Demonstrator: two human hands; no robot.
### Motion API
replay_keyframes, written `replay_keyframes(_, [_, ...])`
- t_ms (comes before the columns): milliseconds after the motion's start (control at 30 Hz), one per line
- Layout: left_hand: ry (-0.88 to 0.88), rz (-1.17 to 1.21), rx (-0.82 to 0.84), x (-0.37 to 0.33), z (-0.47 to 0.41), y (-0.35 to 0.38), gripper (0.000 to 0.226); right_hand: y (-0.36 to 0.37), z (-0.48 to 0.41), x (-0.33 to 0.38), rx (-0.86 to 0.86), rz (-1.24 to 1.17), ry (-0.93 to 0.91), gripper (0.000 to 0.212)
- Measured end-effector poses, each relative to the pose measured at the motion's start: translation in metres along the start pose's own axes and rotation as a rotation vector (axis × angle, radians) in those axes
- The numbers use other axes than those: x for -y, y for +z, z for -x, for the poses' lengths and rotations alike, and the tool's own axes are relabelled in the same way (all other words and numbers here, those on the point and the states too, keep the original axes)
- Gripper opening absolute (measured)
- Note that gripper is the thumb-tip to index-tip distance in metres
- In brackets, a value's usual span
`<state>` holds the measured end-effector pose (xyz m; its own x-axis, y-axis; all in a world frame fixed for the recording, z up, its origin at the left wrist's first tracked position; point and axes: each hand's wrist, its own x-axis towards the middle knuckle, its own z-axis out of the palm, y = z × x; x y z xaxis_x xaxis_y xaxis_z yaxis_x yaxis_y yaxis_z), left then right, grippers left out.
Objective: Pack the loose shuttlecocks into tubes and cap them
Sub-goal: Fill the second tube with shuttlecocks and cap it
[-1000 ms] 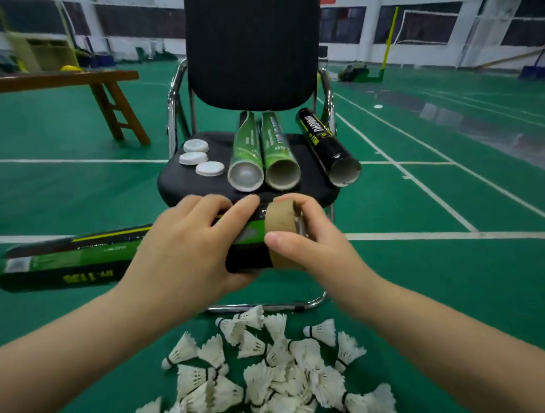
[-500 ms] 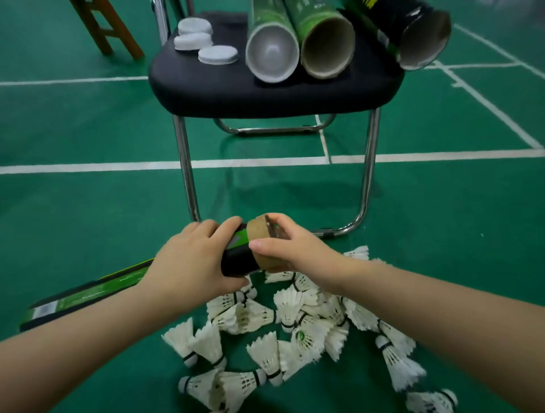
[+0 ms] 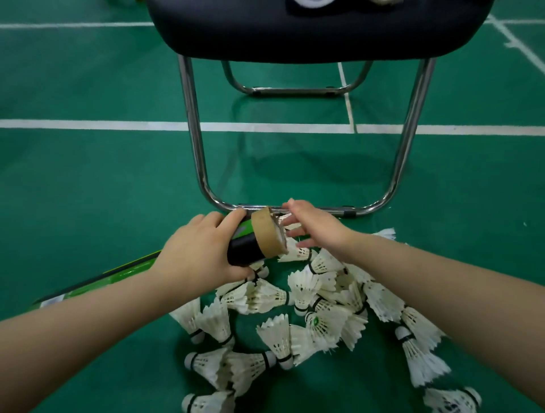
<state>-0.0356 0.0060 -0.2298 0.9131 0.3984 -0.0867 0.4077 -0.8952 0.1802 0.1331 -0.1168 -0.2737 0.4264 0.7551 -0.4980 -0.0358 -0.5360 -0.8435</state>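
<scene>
My left hand (image 3: 200, 250) grips a black and green shuttlecock tube (image 3: 244, 247) near its open end, which has a tan cardboard rim (image 3: 267, 233). The tube runs down to the left behind my forearm. My right hand (image 3: 317, 224) hovers just right of the tube mouth with its fingers spread, holding nothing. Below both hands, several loose white feather shuttlecocks (image 3: 298, 312) lie piled on the green floor. White feathers show inside the tube mouth.
A black chair seat (image 3: 309, 35) on a chrome tube frame (image 3: 194, 141) stands directly ahead, its floor bar just beyond my hands. A white cap edge (image 3: 309, 3) peeks over the seat top. White court lines (image 3: 88, 125) cross the green floor.
The view has tilted down, so the tubes on the seat have left the frame. My right hand let go of the tube's rim and opened beside the mouth. The tube sank toward the pile.
</scene>
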Motion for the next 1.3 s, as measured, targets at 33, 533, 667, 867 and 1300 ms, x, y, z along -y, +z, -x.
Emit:
replay_keyframes(33, [-0.007,0.001,0.004,0.003,0.000,0.001,0.084,-0.001,-0.007,-0.006,-0.046,0.161,-0.021,0.044])
replay_keyframes(533, [-0.101,0.075,0.072,0.023,0.003,0.016,0.080,0.010,-0.037,-0.059,-0.225,1.160,-0.361,0.018])
replay_keyframes(667, [-0.128,0.070,0.060,0.027,-0.002,0.012,0.080,0.000,-0.017,-0.006,-0.543,0.047,-0.250,0.017])
replay_keyframes(867, [-0.121,0.033,0.055,0.024,-0.003,0.009,0.081,0.019,0.009,0.029,-0.336,-0.235,-0.363,0.023])
replay_keyframes(1300, [-0.009,0.035,0.036,0.012,0.003,0.005,0.083,0.031,0.015,0.045,0.649,0.046,-0.082,0.038])
